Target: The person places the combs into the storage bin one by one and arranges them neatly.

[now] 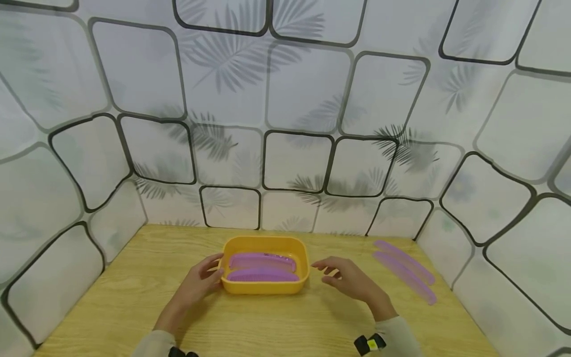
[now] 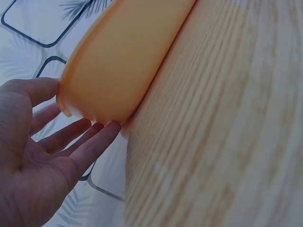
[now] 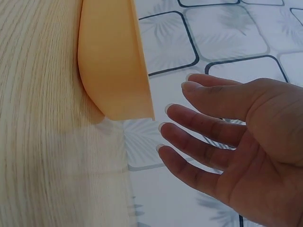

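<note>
A yellow plastic basin (image 1: 267, 288) stands on the wooden table in the head view. Inside lie two purple combs, one comb (image 1: 262, 262) behind the other comb (image 1: 263, 275). At the basin's left end, my left hand (image 1: 199, 280) touches its side. The left wrist view shows the thumb at the rim and the extended fingertips (image 2: 112, 128) against the outer wall. My right hand (image 1: 350, 280) hovers off the basin's right end, holding nothing. Its fingers are loosely bent and apart from the wall, as the right wrist view also shows.
Two more purple combs, a rear comb (image 1: 406, 260) and a front comb (image 1: 407, 277), lie side by side on the table (image 1: 285, 327) at the right. Behind and on both sides rise walls (image 1: 294, 163) with a leaf and rounded-square pattern.
</note>
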Tool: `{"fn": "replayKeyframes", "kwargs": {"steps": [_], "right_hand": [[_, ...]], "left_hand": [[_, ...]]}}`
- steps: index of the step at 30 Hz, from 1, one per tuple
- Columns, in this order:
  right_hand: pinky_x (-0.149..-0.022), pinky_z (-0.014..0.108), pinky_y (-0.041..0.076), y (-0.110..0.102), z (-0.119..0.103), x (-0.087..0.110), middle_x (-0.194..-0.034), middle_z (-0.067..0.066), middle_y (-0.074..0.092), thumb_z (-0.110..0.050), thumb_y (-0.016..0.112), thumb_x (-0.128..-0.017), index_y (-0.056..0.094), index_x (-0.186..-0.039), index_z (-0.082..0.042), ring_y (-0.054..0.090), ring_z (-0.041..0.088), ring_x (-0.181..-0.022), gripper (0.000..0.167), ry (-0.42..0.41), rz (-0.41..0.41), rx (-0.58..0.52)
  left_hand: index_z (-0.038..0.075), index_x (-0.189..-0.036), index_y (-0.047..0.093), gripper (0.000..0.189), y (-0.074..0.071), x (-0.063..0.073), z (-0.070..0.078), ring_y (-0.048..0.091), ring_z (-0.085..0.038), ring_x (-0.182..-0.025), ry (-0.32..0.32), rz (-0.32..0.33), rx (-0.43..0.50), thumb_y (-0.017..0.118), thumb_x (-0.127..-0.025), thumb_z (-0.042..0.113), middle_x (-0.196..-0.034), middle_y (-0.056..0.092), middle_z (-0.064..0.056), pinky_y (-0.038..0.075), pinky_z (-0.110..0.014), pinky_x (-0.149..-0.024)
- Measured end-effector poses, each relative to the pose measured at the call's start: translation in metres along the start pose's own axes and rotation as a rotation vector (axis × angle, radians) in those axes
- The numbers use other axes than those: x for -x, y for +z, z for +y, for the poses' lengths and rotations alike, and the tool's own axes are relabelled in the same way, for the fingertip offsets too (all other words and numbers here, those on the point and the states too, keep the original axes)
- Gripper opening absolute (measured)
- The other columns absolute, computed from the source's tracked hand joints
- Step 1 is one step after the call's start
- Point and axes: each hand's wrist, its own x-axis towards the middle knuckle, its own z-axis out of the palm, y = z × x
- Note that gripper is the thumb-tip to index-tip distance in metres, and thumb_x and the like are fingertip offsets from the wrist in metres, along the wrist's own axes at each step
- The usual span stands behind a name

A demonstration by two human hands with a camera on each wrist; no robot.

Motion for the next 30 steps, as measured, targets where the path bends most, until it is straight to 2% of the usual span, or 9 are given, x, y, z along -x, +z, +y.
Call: {"fn": "replayKeyframes", "kwargs": {"steps": [5, 14, 23, 30], "right_hand": [[-0.08, 0.028, 0.062, -0.005, 0.002, 0.007, -0.126, 0.02, 0.07, -0.006, 0.065, -0.1, 0.065, -0.134, -0.005, 0.068, 0.039, -0.104, 0.034, -0.005, 0.009, 0.022], [-0.078, 0.026, 0.06, -0.016, 0.018, 0.031, -0.126, 0.023, 0.068, -0.02, 0.064, -0.103, 0.065, -0.136, -0.009, 0.068, 0.038, -0.104, 0.035, 0.045, 0.01, 0.018], [-0.075, 0.025, 0.06, -0.019, 0.037, 0.05, -0.122, 0.025, 0.068, -0.007, 0.066, -0.1, 0.063, -0.134, 0.0, 0.069, 0.037, -0.101, 0.036, 0.077, 0.022, 0.02], [-0.075, 0.025, 0.059, -0.027, 0.043, 0.057, -0.125, 0.026, 0.068, -0.011, 0.065, -0.101, 0.062, -0.137, -0.002, 0.069, 0.036, -0.103, 0.038, 0.119, 0.051, 0.019]], "left_hand": [[0.0, -0.155, 0.04, 0.056, 0.0, 0.0, 0.002, 0.054, -0.046, -0.136, 0.003, -0.004, 0.009, 0.06, -0.106, 0.017, -0.155, 0.042, -0.035, 0.062, -0.04, -0.095], [0.0, -0.155, 0.041, 0.055, 0.0, -0.002, 0.002, 0.055, -0.046, -0.135, 0.009, 0.004, 0.01, 0.059, -0.106, 0.015, -0.154, 0.043, -0.036, 0.063, -0.04, -0.095], [0.0, -0.154, 0.042, 0.053, 0.002, -0.001, -0.001, 0.056, -0.045, -0.134, -0.01, 0.013, 0.019, 0.059, -0.106, 0.014, -0.154, 0.044, -0.035, 0.063, -0.04, -0.094], [-0.001, -0.154, 0.042, 0.054, 0.001, 0.0, -0.001, 0.056, -0.046, -0.134, -0.004, 0.015, 0.023, 0.06, -0.105, 0.014, -0.153, 0.043, -0.037, 0.063, -0.04, -0.093]]}}
